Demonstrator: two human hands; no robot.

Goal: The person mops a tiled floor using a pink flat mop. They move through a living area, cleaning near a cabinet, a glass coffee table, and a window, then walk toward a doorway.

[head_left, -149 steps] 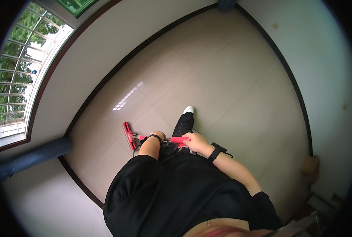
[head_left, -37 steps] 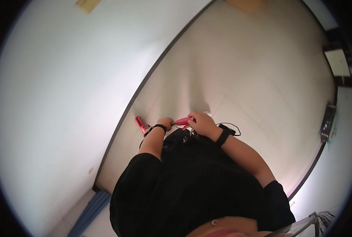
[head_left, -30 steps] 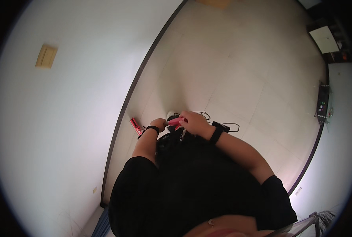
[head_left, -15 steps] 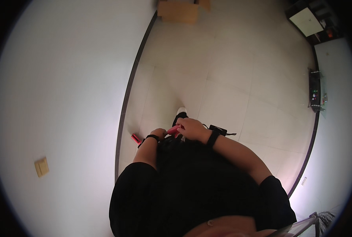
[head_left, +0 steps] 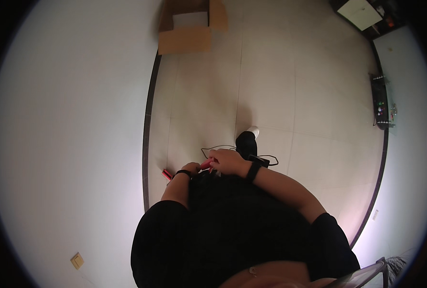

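In front of my body, a small pinkish-red object (head_left: 206, 164) spans the gap between my two hands. My right hand (head_left: 228, 162) pinches its right end with thumb and fingers. Its other end goes into the closed fingers of my left hand (head_left: 191, 168). Its exact kind is too small to make out. Beside my left wrist a second red piece (head_left: 166, 174) juts out, partly hidden by the forearm. A dark strap circles each wrist. Below my right wrist hangs a black device (head_left: 260, 162) with a looping cable.
An open cardboard box (head_left: 184, 41) stands on the tiled floor against the left wall. A white-shod foot (head_left: 253, 131) is ahead of me. By the right wall sits a long black unit (head_left: 380, 102) with small coloured items. A dark cabinet (head_left: 367, 17) fills the far right corner.
The cardboard box has come nearer and into fuller view as I walk forward. The visible foot is now farther right. Both hands keep hold of the pinkish-red object.
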